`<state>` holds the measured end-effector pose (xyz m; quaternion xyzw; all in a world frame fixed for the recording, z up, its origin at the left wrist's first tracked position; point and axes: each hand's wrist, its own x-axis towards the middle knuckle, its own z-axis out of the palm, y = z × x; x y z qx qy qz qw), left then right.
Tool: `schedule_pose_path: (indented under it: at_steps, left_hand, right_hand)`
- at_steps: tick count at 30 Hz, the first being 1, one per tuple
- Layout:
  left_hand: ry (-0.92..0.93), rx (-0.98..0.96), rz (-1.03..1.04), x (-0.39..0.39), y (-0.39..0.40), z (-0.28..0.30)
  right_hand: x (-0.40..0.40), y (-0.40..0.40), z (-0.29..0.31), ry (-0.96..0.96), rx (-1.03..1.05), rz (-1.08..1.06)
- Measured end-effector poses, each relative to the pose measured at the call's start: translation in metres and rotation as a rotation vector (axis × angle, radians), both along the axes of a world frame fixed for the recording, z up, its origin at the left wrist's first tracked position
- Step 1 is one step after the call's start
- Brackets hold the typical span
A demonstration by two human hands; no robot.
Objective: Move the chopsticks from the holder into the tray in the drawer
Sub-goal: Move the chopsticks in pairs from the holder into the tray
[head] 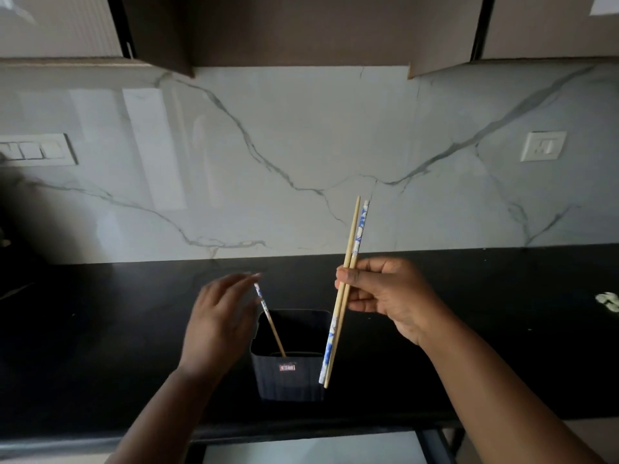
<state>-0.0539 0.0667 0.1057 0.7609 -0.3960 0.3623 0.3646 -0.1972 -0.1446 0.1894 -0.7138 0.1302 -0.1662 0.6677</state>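
— What's nearest you?

— The open drawer (308, 447) at my waist; its tray isn't in view. Then the dark holder (289, 373), one chopstick (271, 323) leaning inside.

— Your hands?

— My right hand (385, 296) pinches two chopsticks (345, 293). My left hand (221, 313), blurred, fingers loosely extended, reaches for the last one's top. I must pinch it and lift it clear.

A black bench (100, 329) runs along a glossy white marble wall (301, 145) with grey veins. Brown cabinets (284, 28) hang above. A switch plate (37, 150) sits on the wall at left, a socket (543, 146) at right. Light glares off the marble on the left.
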Motion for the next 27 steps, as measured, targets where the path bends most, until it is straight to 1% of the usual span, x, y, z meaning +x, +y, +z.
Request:
schedule_pose_path:
  at_steps: [3, 4, 6, 8, 11, 14, 15, 16, 18, 20, 21, 22, 23, 24, 27]
  left_hand:
    - [-0.349, 0.202, -0.154, -0.022, -0.02, 0.035]
    - [-0.43, 0.253, -0.176, -0.027, -0.023, 0.037]
    - [-0.525, 0.312, -0.196, -0.036, -0.024, 0.036]
    - [-0.553, 0.325, -0.215, -0.043, -0.022, 0.032]
    - [-0.548, 0.319, -0.231, -0.05, -0.02, 0.031]
    - [-0.474, 0.29, -0.27, -0.057, -0.02, 0.035]
    - [-0.395, 0.257, -0.288, -0.059, -0.02, 0.036]
    - [-0.263, 0.201, -0.316, -0.062, -0.019, 0.038]
    - [0.136, -0.003, -0.396, -0.069, -0.02, 0.044]
    - [0.595, -0.272, -0.469, -0.077, -0.024, 0.057]
    - [0.796, -0.375, -0.498, -0.078, -0.027, 0.065]
    - [0.951, -0.42, -0.523, -0.076, -0.028, 0.073]
    - [1.062, -0.414, -0.552, -0.073, -0.029, 0.08]
    - [1.126, -0.381, -0.586, -0.07, -0.029, 0.086]
    - [1.174, -0.333, -0.662, -0.062, -0.028, 0.1]
  right_hand:
    - [-0.006, 0.009, 0.006, -0.004, 0.009, 0.023]
    - [-0.008, 0.012, 0.009, -0.01, 0.01, 0.031]
    - [-0.012, 0.016, 0.013, -0.02, 0.021, 0.043]
    - [-0.016, 0.02, 0.016, -0.027, 0.018, 0.053]
    - [-0.02, 0.026, 0.016, -0.027, -0.008, 0.078]
    - [-0.022, 0.031, 0.016, -0.032, -0.015, 0.092]
    - [-0.023, 0.032, 0.017, -0.032, -0.024, 0.089]
    - [-0.023, 0.033, 0.018, -0.032, -0.033, 0.085]
    - [-0.024, 0.036, 0.019, -0.028, -0.039, 0.087]
    - [-0.023, 0.04, 0.02, -0.02, -0.048, 0.097]
    - [-0.022, 0.042, 0.019, -0.012, -0.056, 0.098]
    - [-0.021, 0.045, 0.019, -0.003, -0.066, 0.096]
    - [-0.02, 0.048, 0.018, 0.006, -0.074, 0.094]
    - [-0.019, 0.051, 0.018, 0.016, -0.081, 0.094]
    - [-0.014, 0.06, 0.019, 0.047, -0.125, 0.091]
